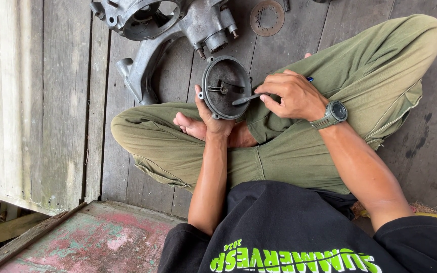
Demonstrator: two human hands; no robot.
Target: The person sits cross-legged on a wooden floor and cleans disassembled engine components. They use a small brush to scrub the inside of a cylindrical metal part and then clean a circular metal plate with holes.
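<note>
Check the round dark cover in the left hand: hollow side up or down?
Up: the round cover shows its hollow inside to the camera, with the screwdriver tip in it.

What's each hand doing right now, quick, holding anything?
Left hand: closed around the edge of the round dark metal cover, holding it up.
Right hand: closed on a blue-handled tool, its tip inside the cover.

Left hand (pixel 209 117): forearm runs up the middle of the view, wrist bent back, palm turned away; fingers and thumb closed on the near rim of the round dark cover (pixel 225 87) — gripping, held upright off the lap.

Right hand (pixel 290 95): forearm enters from the near right, angled far-left, a watch on the wrist. Fingers curled, thumb and forefinger pinched on the shaft of a slim tool (pixel 251 97) — tip pointing left.
</note>
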